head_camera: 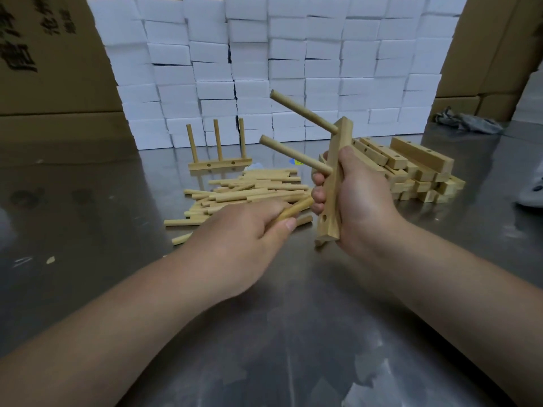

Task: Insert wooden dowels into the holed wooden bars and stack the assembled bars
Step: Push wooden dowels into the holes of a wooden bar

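Bare forearms reach in from the near edge over the steel table [88,230], and both hands work just in front of the loose dowel pile [249,190], which serves as the landmark here.

Just right of that pile, the right hand [357,198] is wrapped firmly around a holed bar [335,183], held nearly upright. Two dowels are seated in it: the upper dowel [304,111] near the top end and the middle dowel [295,155] lower down, both slanting up and to the left. An empty hole [325,217] shows near the bar's bottom end, below the fingers.

At the near edge of the pile, the left hand [244,230] is closed on a single dowel [295,208], pinched between thumb and fingers, its free end aimed toward the bar and close to that empty hole but not yet in it.

Behind the pile stands one finished bar [219,165], flat on the table with three dowels upright. To the right of the pile, beyond the right hand, sits a heap of blank bars [417,168] with no dowels in them.

Judging by this, the task is at an early stage: one piece is complete, the second lacks only its third dowel, and many bars and dowels remain. No stacking of assembled bars has begun, since the finished one stands alone.
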